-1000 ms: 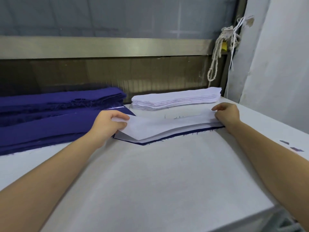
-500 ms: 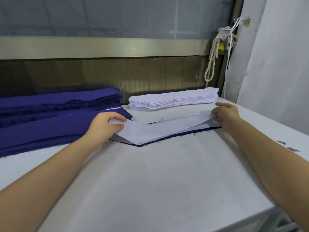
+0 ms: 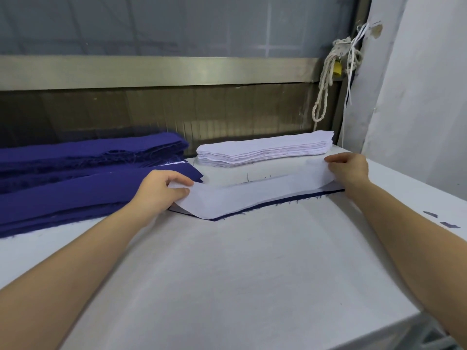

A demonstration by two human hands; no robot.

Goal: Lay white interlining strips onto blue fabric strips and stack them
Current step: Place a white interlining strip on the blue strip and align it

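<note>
Left of the left hand (image 3: 159, 192) lies the blue fabric pile (image 3: 63, 188). That hand pinches one end of the white interlining strip (image 3: 252, 195), now lowered flatter than a second ago onto the blue fabric strip (image 3: 326, 192). The right hand (image 3: 350, 170) grips the other end, slightly raised. The interlining stack (image 3: 265, 150) lies just beyond on the desk (image 3: 240, 274).
</note>
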